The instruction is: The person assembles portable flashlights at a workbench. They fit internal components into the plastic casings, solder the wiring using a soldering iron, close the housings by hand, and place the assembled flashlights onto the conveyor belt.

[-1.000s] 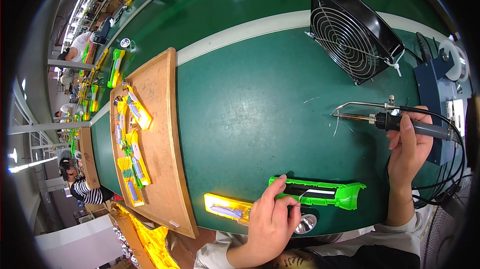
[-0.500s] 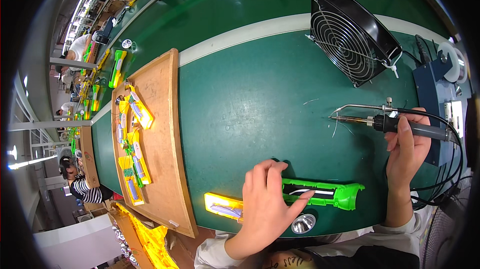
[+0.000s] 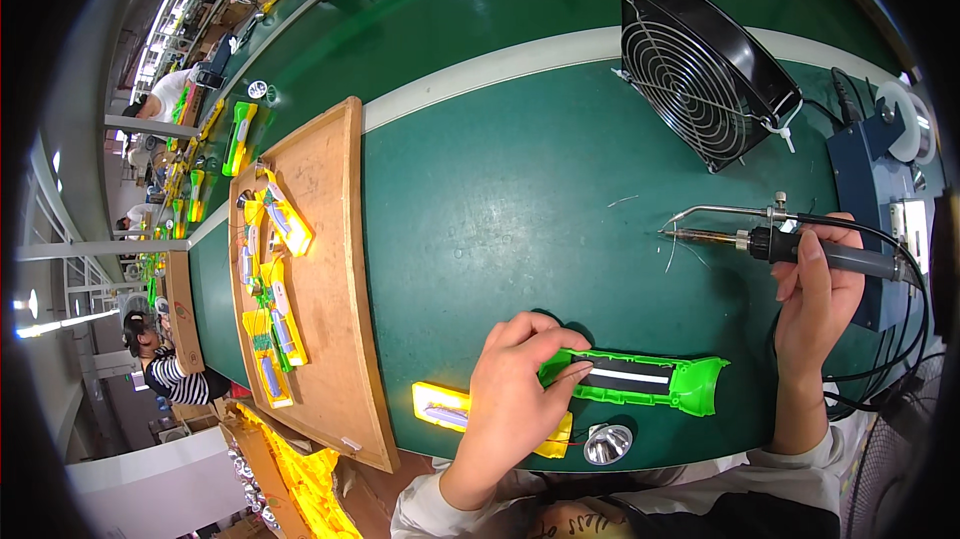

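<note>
The green bench top point(image 3: 520, 209) is seen spread across the view, with a black fan point(image 3: 705, 64) stood tilted at its far right and a wooden tray point(image 3: 325, 339) of yellow parts lying well to the left. Near the front edge the green plastic shell point(image 3: 640, 381) is laid open side up, a dark strip with a pale line showing inside it; a yellow shell half point(image 3: 445, 407) and a small silver reflector cup point(image 3: 606, 444) are found just beside it. The left hand point(image 3: 515, 399) has been shifted over half a second: its fingers, spread above the shell then, are now drawn together and pressed on the shell's left end (a thin wire seems pinched there, though that cannot be told for sure). The part is thus judged to be steadied. The soldering iron point(image 3: 770, 242) is kept gripped in the closed right hand point(image 3: 815, 304), its tip held well apart from the shell.
</note>
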`<state>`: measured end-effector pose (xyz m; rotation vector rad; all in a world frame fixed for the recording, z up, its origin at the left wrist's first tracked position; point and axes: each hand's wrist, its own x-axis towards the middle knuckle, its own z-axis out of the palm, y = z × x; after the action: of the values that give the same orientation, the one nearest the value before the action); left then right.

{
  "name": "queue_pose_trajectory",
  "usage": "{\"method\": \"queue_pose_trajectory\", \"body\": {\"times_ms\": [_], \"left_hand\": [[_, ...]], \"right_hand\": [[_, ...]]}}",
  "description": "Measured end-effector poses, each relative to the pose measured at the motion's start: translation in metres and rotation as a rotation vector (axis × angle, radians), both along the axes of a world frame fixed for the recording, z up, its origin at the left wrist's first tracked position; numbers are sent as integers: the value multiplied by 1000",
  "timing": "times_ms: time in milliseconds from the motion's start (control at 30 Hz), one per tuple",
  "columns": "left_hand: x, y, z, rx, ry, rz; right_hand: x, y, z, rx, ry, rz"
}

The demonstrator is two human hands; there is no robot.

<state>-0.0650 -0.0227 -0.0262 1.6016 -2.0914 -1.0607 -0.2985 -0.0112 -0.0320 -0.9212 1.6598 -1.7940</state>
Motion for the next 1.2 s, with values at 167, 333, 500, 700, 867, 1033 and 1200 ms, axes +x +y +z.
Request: {"method": "queue_pose_trajectory", "body": {"times_ms": [167, 333, 500, 700, 867, 1033, 1200], "left_hand": [[4, -2, 0, -16, 15, -21], [9, -1, -4, -45, 46, -46], [11, 0, 3, -78, 79, -106], [15, 9, 1, -91, 101, -164], [31, 7, 1, -125, 488, -53], [57, 14, 6, -85, 916, 379], [81, 12, 6, 233, 1481, 721]], "right_hand": [[2, -2, 2, -32, 3, -17], [2, -1, 5, -34, -14, 18], [1, 0, 2, -12, -21, 71], [6, -3, -1, -101, -124, 190], [10, 1, -11, -194, -4, 241], [28, -7, -16, -185, -21, 277], [56, -18, -10, -42, -169, 282]]}}
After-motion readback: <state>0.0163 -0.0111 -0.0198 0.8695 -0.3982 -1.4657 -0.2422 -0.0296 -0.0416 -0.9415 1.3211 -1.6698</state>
